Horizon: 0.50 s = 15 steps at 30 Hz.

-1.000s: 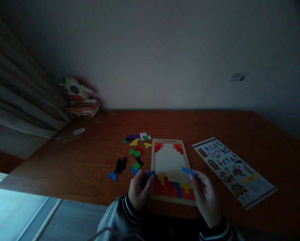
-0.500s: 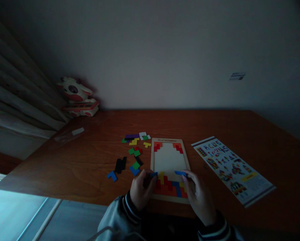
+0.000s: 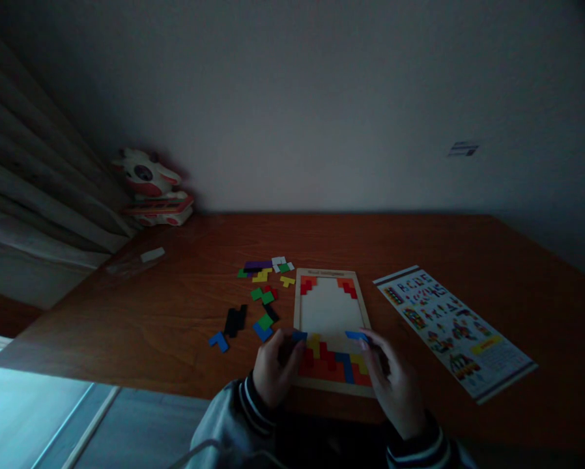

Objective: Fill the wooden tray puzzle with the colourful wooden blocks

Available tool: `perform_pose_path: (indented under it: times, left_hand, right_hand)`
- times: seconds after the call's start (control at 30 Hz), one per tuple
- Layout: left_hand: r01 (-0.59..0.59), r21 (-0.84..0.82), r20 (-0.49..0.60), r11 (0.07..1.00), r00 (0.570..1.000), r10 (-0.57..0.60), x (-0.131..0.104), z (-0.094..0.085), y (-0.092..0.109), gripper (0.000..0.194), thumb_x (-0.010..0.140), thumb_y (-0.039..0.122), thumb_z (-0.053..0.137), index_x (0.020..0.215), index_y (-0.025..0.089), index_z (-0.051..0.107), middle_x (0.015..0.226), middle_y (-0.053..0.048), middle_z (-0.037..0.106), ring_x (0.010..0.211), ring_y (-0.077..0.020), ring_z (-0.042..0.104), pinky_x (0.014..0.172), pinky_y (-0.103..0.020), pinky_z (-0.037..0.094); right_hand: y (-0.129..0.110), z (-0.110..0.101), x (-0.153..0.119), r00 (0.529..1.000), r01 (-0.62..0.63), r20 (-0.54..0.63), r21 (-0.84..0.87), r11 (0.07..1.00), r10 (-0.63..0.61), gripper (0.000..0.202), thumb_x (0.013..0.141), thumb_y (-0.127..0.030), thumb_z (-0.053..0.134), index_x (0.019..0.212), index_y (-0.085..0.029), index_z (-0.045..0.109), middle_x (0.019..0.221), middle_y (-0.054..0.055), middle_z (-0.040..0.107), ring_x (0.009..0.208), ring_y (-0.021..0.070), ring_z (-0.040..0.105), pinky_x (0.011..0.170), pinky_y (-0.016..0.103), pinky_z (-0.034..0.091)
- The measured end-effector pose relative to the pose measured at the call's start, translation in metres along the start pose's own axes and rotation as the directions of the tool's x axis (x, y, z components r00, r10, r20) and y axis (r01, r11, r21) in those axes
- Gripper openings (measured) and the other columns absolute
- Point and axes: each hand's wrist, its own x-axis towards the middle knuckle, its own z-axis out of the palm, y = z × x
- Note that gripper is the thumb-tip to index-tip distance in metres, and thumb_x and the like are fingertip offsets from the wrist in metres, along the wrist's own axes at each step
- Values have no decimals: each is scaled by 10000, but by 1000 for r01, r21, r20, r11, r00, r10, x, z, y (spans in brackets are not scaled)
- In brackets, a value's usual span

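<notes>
A wooden puzzle board [image 3: 296, 306] lies flat in front of me. Red, orange, yellow and blue pieces [image 3: 329, 358] fill its near end, and red and orange pieces [image 3: 350, 286] sit in its two far corners. Over the board's near left edge, my left hand [image 3: 275, 371] pinches a blue puzzle piece [image 3: 299, 336]. Above the right edge, my right hand [image 3: 393, 378] holds another blue puzzle piece [image 3: 356, 335] between thumb and fingers. My fingers partly cover both held pieces, so their full shapes are hidden.
Left of the board lie loose pieces: black [image 3: 234, 321], blue [image 3: 219, 341], green [image 3: 263, 296], yellow [image 3: 286, 281] and purple [image 3: 258, 265]. A printed pattern sheet [image 3: 453, 332] is on the right. A cow-shaped toy [image 3: 156, 189] stands at the back left, near a clear plastic bag [image 3: 131, 264].
My right hand has shifted slightly to the right with its blue puzzle piece. My left hand's piece has tipped or risen a little; that hand is otherwise nearly still.
</notes>
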Motion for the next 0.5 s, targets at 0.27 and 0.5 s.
perform_pose_path:
  times: [0.27,0.5]
  left_hand:
    - [-20,75,0,997,1000,20,0,-1,-3,207,932,347,574,934,161,663,711,-28,636,613,-144,564,560,-223,422]
    - [-98,176,-37,980,994,106,2,-2,0,164,909,296,596,918,161,689,753,-51,636,661,-164,589,605,-249,451]
  right_hand:
    - [6,-1,-1,1000,26,-8,32,999,-25,233,915,-382,587,1074,-236,676,997,66,753,895,229,720,780,345,589]
    - [-1,-4,3,994,105,-11,36,994,-105,183,913,-328,596,1046,-241,687,974,69,734,867,219,707,747,330,582]
